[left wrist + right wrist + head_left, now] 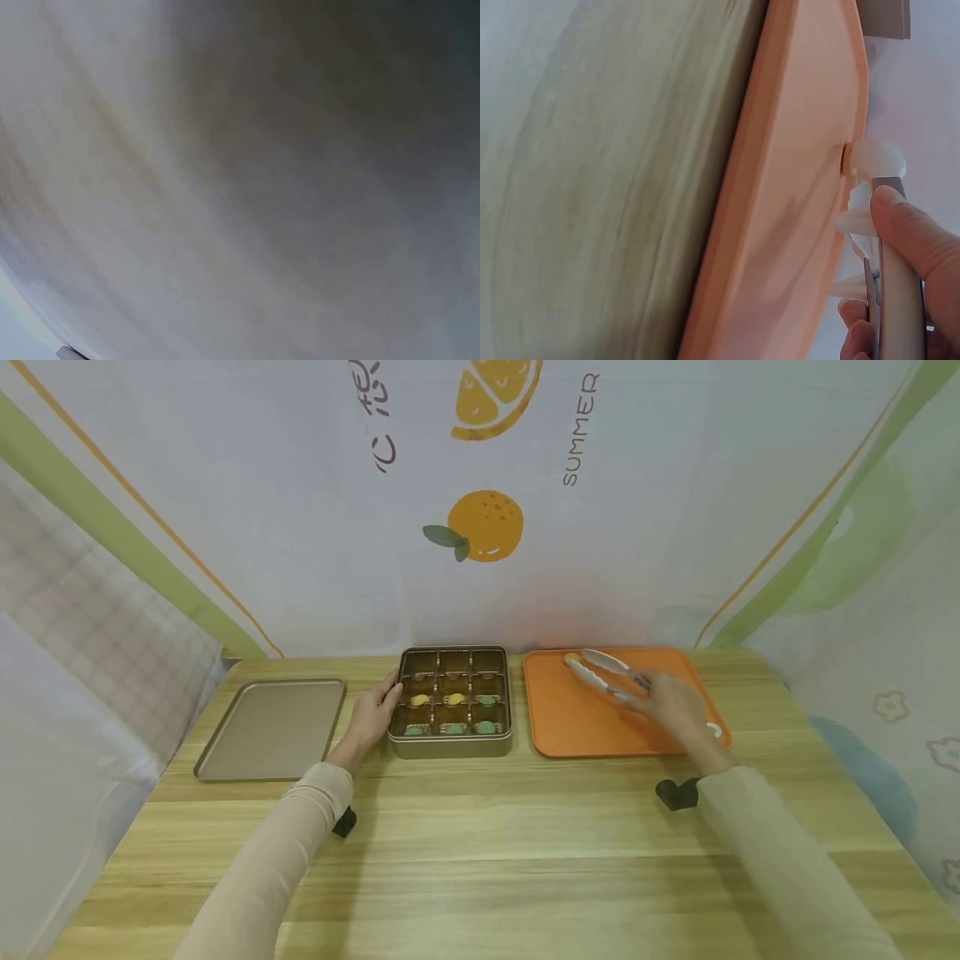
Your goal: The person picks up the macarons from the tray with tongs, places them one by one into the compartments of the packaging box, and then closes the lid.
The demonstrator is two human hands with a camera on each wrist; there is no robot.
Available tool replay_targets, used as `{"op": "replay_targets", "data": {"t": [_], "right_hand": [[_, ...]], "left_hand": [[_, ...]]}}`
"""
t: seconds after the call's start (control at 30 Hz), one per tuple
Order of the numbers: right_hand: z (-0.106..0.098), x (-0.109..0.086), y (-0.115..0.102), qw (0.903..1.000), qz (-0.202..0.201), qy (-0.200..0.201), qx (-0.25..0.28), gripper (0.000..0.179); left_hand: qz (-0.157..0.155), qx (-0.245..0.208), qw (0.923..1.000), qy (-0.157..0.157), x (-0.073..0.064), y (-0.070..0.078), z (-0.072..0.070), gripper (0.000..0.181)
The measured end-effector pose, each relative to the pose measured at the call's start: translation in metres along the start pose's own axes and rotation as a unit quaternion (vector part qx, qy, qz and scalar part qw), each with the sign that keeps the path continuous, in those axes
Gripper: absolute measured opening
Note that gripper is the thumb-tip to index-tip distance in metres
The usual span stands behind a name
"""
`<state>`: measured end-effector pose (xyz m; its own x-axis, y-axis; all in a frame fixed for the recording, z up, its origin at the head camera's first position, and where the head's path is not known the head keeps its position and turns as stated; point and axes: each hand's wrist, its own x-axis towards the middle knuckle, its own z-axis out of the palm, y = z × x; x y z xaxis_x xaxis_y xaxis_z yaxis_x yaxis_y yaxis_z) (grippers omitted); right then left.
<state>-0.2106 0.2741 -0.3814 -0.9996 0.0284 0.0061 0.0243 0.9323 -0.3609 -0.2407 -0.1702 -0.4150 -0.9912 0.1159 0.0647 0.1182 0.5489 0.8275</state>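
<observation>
My right hand (671,702) grips a pair of tongs (900,300) with pale scalloped tips. Over the orange tray (600,727), the tips are spread beside a small yellow piece (572,657) near the back edge; whether they touch it, I cannot tell. My left hand (367,718) rests against the left side of a square tin (450,747), fingers along its wall. A divider (438,687) splits the tin into compartments. Yellow pieces (455,699) sit in the middle row's left and centre, green pieces (486,727) at its right and along the front row. The left wrist view is blurred.
A grey-beige tray (273,727) lies left of the tin on the wooden table (495,860). Behind the table hangs a white printed cloth (315,568). A small white curved thing (713,728) shows by the orange tray's right edge.
</observation>
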Motion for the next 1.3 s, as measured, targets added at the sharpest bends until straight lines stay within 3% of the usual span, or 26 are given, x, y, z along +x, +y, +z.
{"op": "replay_targets", "data": {"t": [0.2,0.47,1.3], "right_hand": [[0.0005,0.0017,0.0019,1.0000,0.002,-0.005,-0.005,0.044],[0.0017,0.0067,-0.0019,0.9997,0.013,-0.015,-0.017,0.044],[0.0089,0.0093,-0.0041,1.0000,0.001,0.001,-0.002,0.036]], "left_hand": [[-0.023,-0.011,0.9996,-0.008,0.0028,-0.0019,0.0012,0.050],[-0.029,-0.015,0.9995,-0.003,0.0013,-0.0013,0.0018,0.050],[-0.008,0.009,0.9999,0.000,0.0015,0.0006,0.0003,0.049]]}}
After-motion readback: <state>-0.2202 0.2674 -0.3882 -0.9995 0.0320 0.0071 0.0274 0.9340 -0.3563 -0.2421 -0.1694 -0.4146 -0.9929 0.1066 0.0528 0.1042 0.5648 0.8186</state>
